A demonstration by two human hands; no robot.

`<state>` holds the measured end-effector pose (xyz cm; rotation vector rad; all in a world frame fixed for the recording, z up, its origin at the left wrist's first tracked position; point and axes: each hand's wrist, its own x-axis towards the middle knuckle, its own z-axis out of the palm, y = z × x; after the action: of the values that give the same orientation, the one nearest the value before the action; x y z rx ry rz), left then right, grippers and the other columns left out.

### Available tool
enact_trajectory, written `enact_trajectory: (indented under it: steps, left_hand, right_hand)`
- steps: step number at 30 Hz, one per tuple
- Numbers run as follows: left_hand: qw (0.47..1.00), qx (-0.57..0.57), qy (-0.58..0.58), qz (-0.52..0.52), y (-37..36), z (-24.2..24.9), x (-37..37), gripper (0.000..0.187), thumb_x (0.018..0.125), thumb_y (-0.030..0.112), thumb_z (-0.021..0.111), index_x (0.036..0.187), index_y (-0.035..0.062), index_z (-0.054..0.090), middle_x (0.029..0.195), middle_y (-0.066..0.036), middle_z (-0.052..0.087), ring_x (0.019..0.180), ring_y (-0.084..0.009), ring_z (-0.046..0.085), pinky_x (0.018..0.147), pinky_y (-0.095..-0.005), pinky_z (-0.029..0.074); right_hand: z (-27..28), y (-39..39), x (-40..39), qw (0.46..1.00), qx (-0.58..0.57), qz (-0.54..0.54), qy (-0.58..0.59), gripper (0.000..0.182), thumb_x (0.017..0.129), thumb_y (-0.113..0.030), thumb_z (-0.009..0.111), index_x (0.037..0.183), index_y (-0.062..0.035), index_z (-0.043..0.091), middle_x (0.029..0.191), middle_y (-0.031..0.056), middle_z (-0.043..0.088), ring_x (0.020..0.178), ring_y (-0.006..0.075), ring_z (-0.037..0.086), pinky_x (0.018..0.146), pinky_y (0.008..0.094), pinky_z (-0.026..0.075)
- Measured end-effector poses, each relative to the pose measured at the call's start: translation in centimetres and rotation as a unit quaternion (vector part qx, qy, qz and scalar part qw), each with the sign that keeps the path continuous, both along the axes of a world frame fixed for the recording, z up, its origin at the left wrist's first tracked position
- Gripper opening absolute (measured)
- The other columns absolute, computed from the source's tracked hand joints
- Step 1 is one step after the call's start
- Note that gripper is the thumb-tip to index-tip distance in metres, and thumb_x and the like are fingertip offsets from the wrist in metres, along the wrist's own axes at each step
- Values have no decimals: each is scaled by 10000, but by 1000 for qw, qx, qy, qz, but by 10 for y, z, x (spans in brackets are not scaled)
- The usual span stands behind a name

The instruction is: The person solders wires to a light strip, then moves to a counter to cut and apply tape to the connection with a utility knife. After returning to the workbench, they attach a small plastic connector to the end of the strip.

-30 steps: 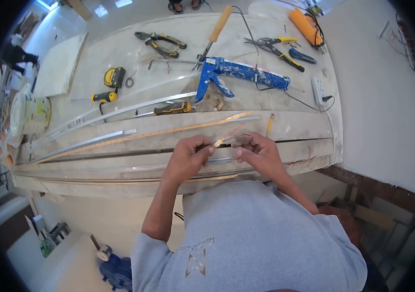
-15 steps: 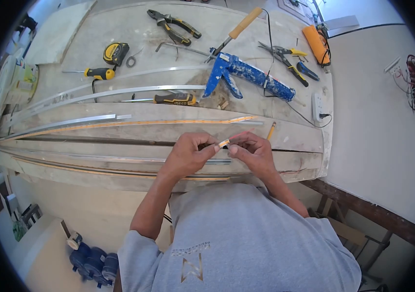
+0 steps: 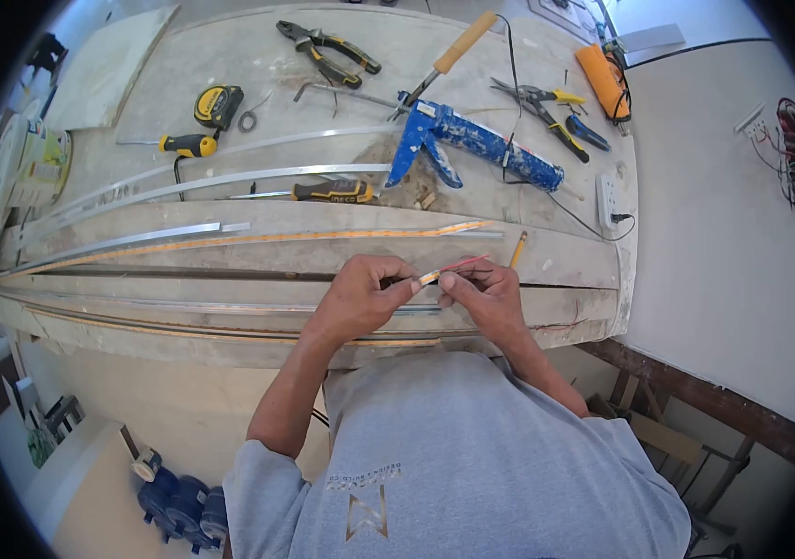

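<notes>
My left hand (image 3: 365,296) is closed in a pinch on a short piece of yellow-and-white LED strip (image 3: 429,278). My right hand (image 3: 486,293) pinches at the other end of that piece, where a thin red wire (image 3: 467,262) comes off and passes over the fingers. Both hands are close together above the front boards of the bench, and the fingertips hide part of the joint. A pencil (image 3: 518,249) lies just beyond my right hand. Past my hands, a long LED strip (image 3: 323,235) stretches leftward along the boards.
A blue caulking gun (image 3: 490,142), a soldering iron (image 3: 458,54), pliers (image 3: 332,56), snips (image 3: 546,107), screwdrivers (image 3: 332,191) and a tape measure (image 3: 218,105) lie farther back. Aluminium channels (image 3: 230,174) run across the left. A power strip (image 3: 608,200) sits at the right edge.
My hands stay almost in place, with slight finger movement at the strip piece. The red wire now lies a little lower. The whole view has shifted slightly.
</notes>
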<state>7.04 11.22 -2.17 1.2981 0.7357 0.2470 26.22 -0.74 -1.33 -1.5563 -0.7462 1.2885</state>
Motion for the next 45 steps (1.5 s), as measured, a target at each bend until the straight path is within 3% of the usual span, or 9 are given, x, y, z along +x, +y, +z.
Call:
enact_trajectory:
  steps: [15,20,27,29,33,35,41,45]
  left_hand:
    - [1000,16,-27,4,-4,5,5,200,910,174,725,980,-13,736,798,9,651,629,-39,511,556,-239,414]
    - [998,-52,18,3,-8,12,8,200,911,159,724,969,-31,712,816,-28,677,580,-75,605,530,-236,479]
    - [998,-66,20,14,-11,16,10,185,907,154,713,920,-30,696,797,-36,671,599,-87,628,542,-239,476]
    - [998,-53,18,6,-9,19,10,227,898,170,707,933,-55,705,776,-75,687,603,-112,640,548,-269,517]
    - [998,-58,6,0,-10,15,11,217,892,162,699,916,-54,698,786,-78,691,613,-112,638,558,-272,521]
    - [997,-81,0,6,-11,12,11,177,886,158,704,882,-19,688,748,-24,640,611,-84,612,551,-248,455]
    - [994,-105,-24,0,-10,2,10,215,874,177,705,890,-38,696,767,-47,663,623,-97,621,550,-267,498]
    - [993,-113,-23,3,-11,4,12,128,885,114,696,873,-13,688,755,-16,641,606,-78,593,553,-244,458]
  right_hand:
    - [1,0,-9,999,0,-27,-22,143,961,-120,702,966,24,702,811,57,708,694,106,660,639,245,529]
    - [-3,-2,-12,999,7,-26,-40,169,967,-133,696,947,34,694,847,58,696,697,99,648,625,235,518]
    - [-3,-6,-12,1000,8,-4,-27,174,972,-139,691,944,32,691,884,57,689,725,100,650,630,238,524]
    - [-2,-6,-13,1000,8,-10,10,170,972,-144,691,968,26,689,894,62,696,728,102,653,639,241,529]
    - [4,-7,-12,1000,5,-6,14,155,970,-132,688,986,22,684,920,72,708,736,106,659,656,246,535]
    - [2,-9,-10,999,14,-7,47,137,948,-98,690,1012,23,686,943,89,716,757,120,668,676,261,544]
    - [0,-14,-2,997,33,13,73,199,891,-75,708,1055,37,690,945,96,712,795,143,676,723,279,553]
    - [5,-15,1,998,39,1,45,211,899,-86,712,1066,41,684,943,91,707,792,143,677,741,285,553]
